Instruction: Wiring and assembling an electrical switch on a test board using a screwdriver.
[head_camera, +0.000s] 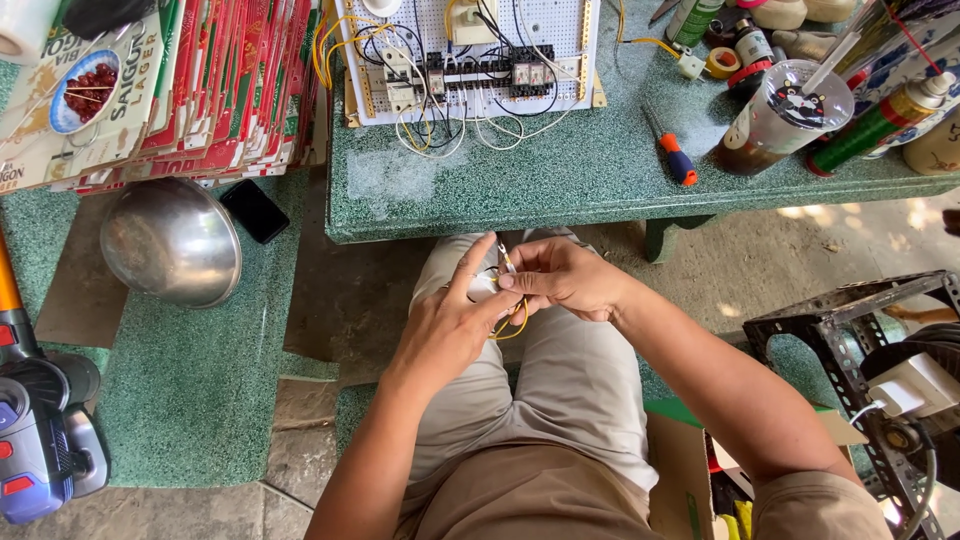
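Over the lap, below the speckled green stone table (560, 180) and its white perforated wiring board (470, 50), the left hand (445, 325) cradled a small white plastic fitting (483, 288) while the right hand (560, 278) pinched its thin yellow wires (517, 322); likely light, springy, best gripped near the fitting.
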